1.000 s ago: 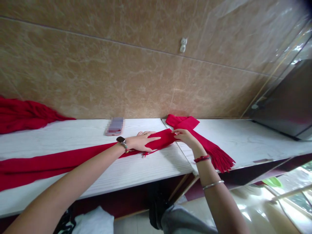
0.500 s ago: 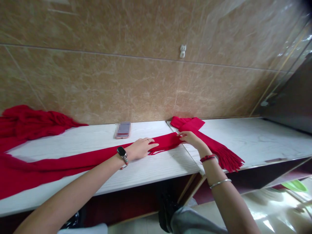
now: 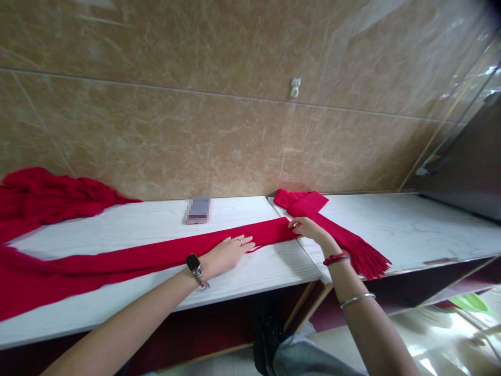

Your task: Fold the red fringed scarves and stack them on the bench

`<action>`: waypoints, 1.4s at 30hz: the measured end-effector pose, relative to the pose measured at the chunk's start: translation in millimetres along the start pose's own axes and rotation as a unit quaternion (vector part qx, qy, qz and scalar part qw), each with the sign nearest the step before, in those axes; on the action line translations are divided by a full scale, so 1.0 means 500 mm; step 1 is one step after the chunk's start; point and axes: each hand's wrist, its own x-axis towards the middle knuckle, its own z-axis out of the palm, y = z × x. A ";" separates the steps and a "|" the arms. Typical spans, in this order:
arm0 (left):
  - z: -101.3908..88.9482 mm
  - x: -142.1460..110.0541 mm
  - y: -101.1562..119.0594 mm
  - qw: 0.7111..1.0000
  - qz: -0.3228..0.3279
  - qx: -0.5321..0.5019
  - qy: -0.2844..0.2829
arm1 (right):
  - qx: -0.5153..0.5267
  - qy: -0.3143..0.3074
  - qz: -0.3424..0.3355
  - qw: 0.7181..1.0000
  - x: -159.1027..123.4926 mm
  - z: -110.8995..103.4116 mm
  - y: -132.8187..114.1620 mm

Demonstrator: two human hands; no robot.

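A long red scarf [image 3: 156, 252] lies lengthwise in a narrow folded strip across the white tabletop, widening toward the left. My left hand [image 3: 227, 255] rests flat on its near edge with fingers stretched out. A few fringe strands poke out beside those fingertips. At the strip's right end, my right hand [image 3: 309, 230] has its fingers curled and pinched on the corner of the cloth. Just beyond that hand lies a second red scarf [image 3: 336, 230], loosely folded, its fringed end pointing toward the front edge.
A bunched heap of red cloth [image 3: 50, 201] sits at the back left against the tiled wall [image 3: 156, 141]. A phone [image 3: 199, 210] lies near the wall. The white tabletop [image 3: 410, 224] continues right toward a dark appliance [image 3: 465, 162]. A seam crosses it under my right hand.
My left hand has shifted slightly toward the table's front edge. My right hand has moved a little right and nearer, and the scarf's folded end now looks wider and smoother.
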 end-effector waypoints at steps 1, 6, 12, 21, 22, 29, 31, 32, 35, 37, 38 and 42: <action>-0.002 0.002 0.001 1.000 -0.002 -0.003 0.004 | -0.020 0.001 -0.002 1.000 0.001 0.001 0.000; -0.020 0.015 0.007 0.998 -0.005 0.009 0.067 | -0.113 0.026 -0.018 0.993 0.004 0.004 -0.012; 0.009 0.041 0.009 0.996 -0.004 0.003 0.088 | -0.164 0.059 -0.104 0.979 -0.005 0.030 -0.052; -0.001 0.040 -0.028 0.994 0.047 -0.032 0.090 | -0.265 -0.073 -0.219 0.936 -0.017 0.128 -0.055; -0.003 0.032 -0.033 0.995 0.050 -0.049 0.075 | -0.281 -0.081 -0.222 0.930 -0.018 0.127 -0.054; -0.032 -0.041 -0.045 0.989 0.046 -0.129 -0.047 | -0.300 -0.073 -0.206 0.929 -0.029 0.104 -0.095; -0.033 -0.054 -0.040 0.988 0.051 -0.126 -0.070 | -0.290 -0.063 -0.231 0.927 -0.032 0.111 -0.110; -0.031 -0.059 -0.037 0.988 0.056 -0.121 -0.074 | -0.293 -0.071 -0.246 0.921 -0.033 0.116 -0.114; -0.025 -0.068 -0.037 0.990 0.047 -0.119 -0.063 | -0.332 -0.119 -0.274 0.895 -0.029 0.133 -0.114; -0.027 -0.076 -0.045 0.990 0.002 -0.124 -0.062 | -0.359 -0.145 -0.289 0.875 -0.024 0.135 -0.105; -0.030 -0.083 -0.052 0.990 -0.033 -0.121 -0.066 | -0.367 -0.156 -0.297 0.867 -0.022 0.133 -0.101; -0.052 -0.125 -0.086 0.981 -0.149 -0.094 -0.082 | -0.370 -0.166 -0.279 0.870 -0.019 0.115 -0.121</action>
